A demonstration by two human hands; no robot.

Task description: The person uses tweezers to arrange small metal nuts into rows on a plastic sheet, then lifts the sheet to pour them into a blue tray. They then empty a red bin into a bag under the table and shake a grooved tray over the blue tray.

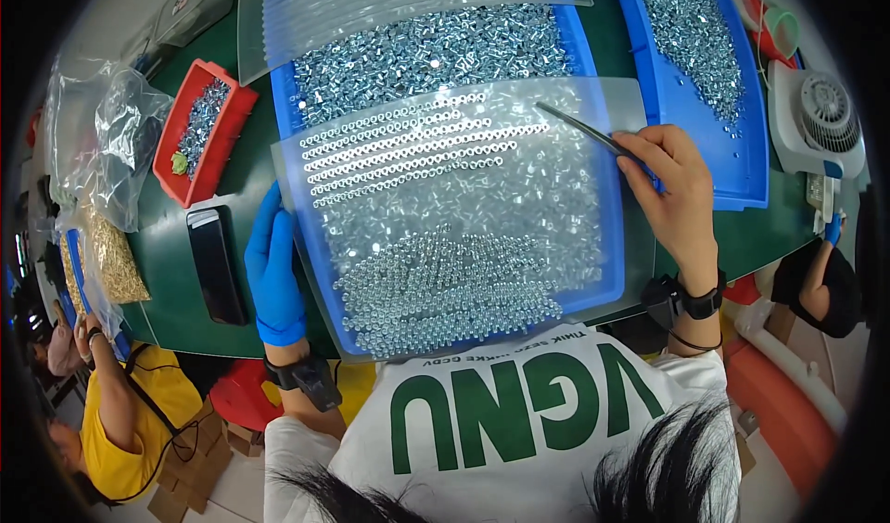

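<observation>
set out on the green table, inside the blue tray, with plenty of loose metal pieces showing at the far side. covered over the near part by the translucent sheet. on top of that, massed at the near side in a dense cluster of small shiny pieces; looks the larger share, judged as left to arrange. farther off, toward the far left, drawn up in several neat slanting rows of small rings, uneven at the right ends; judged as done, so perhaps partway through overall. lies between both hands: right of the left hand, gloved in blue, fingers straight and close together along the left edge; cannot tell if pinching anything. left of the right hand, bare, narrowly pinching the dark tweezers. near the rows' right ends with the tips; too small to tell of any ring caught there.
</observation>
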